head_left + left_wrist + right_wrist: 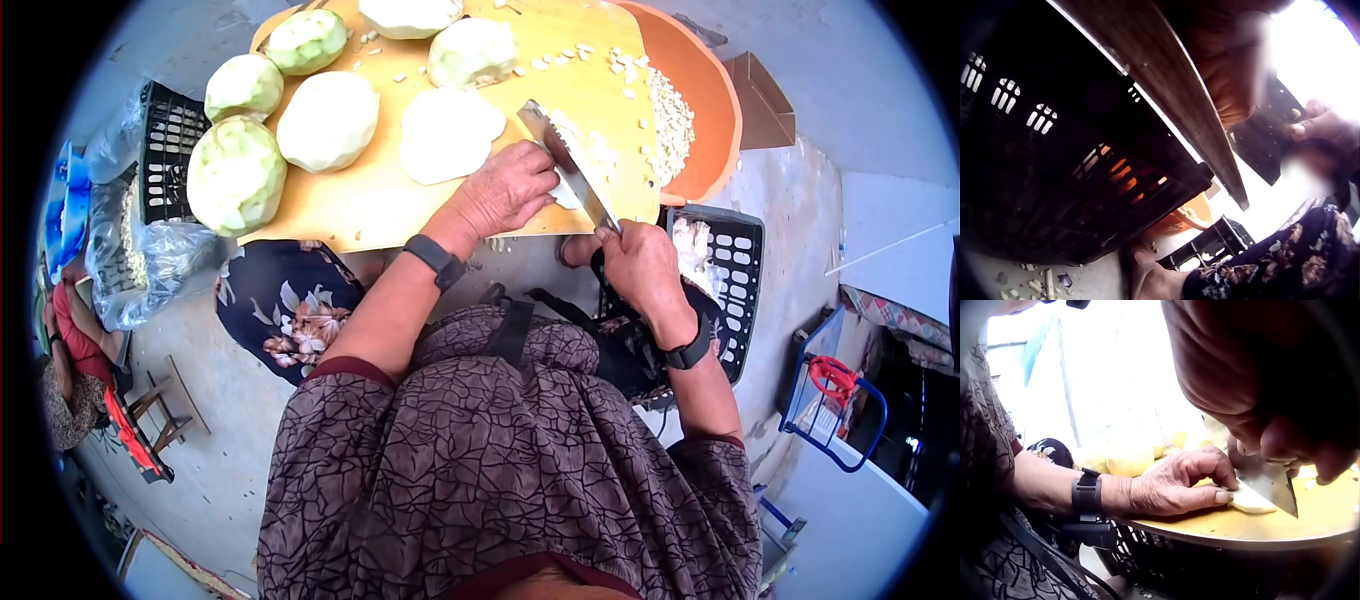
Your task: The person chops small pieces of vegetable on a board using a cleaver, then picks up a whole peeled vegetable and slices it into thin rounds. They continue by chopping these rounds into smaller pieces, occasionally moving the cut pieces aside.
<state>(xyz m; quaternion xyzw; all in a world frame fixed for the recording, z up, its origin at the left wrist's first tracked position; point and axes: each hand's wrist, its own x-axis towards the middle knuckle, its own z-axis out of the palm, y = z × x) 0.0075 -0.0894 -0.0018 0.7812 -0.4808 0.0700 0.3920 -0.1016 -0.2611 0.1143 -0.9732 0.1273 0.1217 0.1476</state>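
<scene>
My right hand [645, 268] grips the handle of a broad-bladed kitchen knife [570, 160]. Its blade stands close beside the fingers of my left hand [505, 190]. With curled fingers and thumb, the left hand holds a pale piece of peeled vegetable [1250, 500] down on the yellow board [350, 215]. In the right wrist view the knife blade [1266, 478] overlaps that piece. A flat-cut vegetable half [447, 135] lies just beyond the left hand. Small diced bits are scattered on the board past the knife.
Several whole peeled vegetables [328, 122] crowd the board's left and far side. An orange basin [728, 95] with diced bits stands at the right. Black crates [738, 300] stand on both sides. A clear plastic bag [175, 265] and a small wooden stool [172, 410] are at left.
</scene>
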